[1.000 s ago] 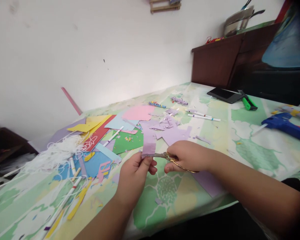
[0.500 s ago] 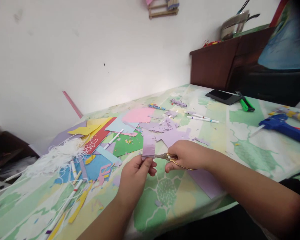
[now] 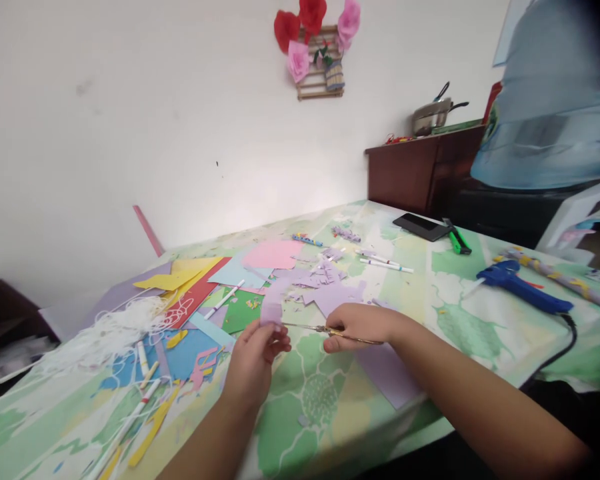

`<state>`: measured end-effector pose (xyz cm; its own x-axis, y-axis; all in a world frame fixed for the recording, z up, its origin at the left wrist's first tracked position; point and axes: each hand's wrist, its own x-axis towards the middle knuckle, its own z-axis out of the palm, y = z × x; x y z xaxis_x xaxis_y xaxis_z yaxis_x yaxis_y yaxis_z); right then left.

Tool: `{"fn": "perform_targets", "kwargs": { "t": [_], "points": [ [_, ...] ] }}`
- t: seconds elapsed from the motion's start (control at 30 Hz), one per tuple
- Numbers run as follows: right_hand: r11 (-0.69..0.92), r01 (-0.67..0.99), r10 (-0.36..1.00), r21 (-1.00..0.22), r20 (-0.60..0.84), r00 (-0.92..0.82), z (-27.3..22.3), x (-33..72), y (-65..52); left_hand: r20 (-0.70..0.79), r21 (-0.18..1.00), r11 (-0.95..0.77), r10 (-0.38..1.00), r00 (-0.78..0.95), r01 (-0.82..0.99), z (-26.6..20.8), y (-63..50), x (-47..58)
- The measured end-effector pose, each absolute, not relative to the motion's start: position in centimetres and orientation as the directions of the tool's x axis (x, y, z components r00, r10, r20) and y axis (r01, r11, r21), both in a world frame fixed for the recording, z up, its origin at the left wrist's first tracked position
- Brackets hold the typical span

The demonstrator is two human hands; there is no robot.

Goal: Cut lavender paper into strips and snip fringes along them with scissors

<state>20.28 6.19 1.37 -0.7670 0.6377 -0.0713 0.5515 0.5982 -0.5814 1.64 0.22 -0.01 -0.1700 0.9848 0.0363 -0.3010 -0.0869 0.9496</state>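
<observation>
- Just above the patterned tablecloth point(image 3: 325, 427), the left hand point(image 3: 253, 353) pinches the lower end of a narrow purple strip point(image 3: 275, 297), thumb and fingertips clamped together on it.
- From that grip the purple strip extends away from the person, toward the loose papers beyond.
- The right hand point(image 3: 355, 325) has its fingers closed around the gold handles of slim scissors point(image 3: 321, 329). Their blades point left, with the tips at the strip's edge, just beside the left fingertips; whether the blades are parted cannot be told.
- A larger purple sheet point(image 3: 387, 377) lies partly beneath the right forearm point(image 3: 455, 380), at the tablecloth's near edge.
- Beyond the hands, fringed purple scraps point(image 3: 325, 273) lie near a pink paper point(image 3: 273, 255).
- To the left, green paper point(image 3: 236, 317), red paper point(image 3: 200, 287), yellow paper point(image 3: 173, 275) and blue paper point(image 3: 185, 360) are spread close together, beside a tangle of white string point(image 3: 110, 340).
- Over on the right, well apart from the hands, lies a blue glue gun point(image 3: 527, 287); farther back, a green-and-black cutter point(image 3: 460, 241) sits just beside a dark flat device point(image 3: 420, 227).
- Behind, a brown cabinet point(image 3: 400, 177) bears a pan point(image 3: 430, 119).
</observation>
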Motion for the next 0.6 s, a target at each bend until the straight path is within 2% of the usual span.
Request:
{"fn": "perform_targets", "kwargs": {
  "t": [0.1, 0.2, 0.27, 0.4, 0.5, 0.6],
  "points": [
    [0.478, 0.409, 0.669, -0.778, 0.021, -0.743, 1.1, 20.3, 6.5, 0.072, 0.865, -0.149, 0.982, -0.175, -0.479, 0.4, 0.5, 1.0],
    [0.257, 0.11, 0.76, -0.96, 0.131, -0.637, 0.4, 19.7, 6.8, 0.087, 0.845, -0.141, 0.988, -0.128, -0.517, 0.4, 0.5, 0.7],
    [0.196, 0.033, 0.784, -0.98, 0.137, -0.606, 0.0, 19.0, 6.7, 0.088, 0.864, -0.081, 0.996, -0.01, -0.497, 0.3, 0.4, 1.0],
    [0.115, 0.022, 0.755, -0.993, 0.073, -0.652, -0.2, 17.4, 5.9, 0.034, 0.867, 0.108, 0.961, 0.274, -0.487, -0.1, -0.1, 1.6],
    [0.101, 0.02, 0.727, -0.995, 0.06, -0.684, 0.2, 16.7, 5.3, 0.001, 0.888, 0.156, 0.94, 0.342, -0.432, -0.2, -0.2, 1.7],
    [0.158, 0.066, 0.713, -0.985, 0.068, -0.698, 0.8, 16.6, 5.1, -0.009, 0.908, 0.15, 0.941, 0.339, -0.391, 0.0, -0.1, 1.4]
  ]
}}
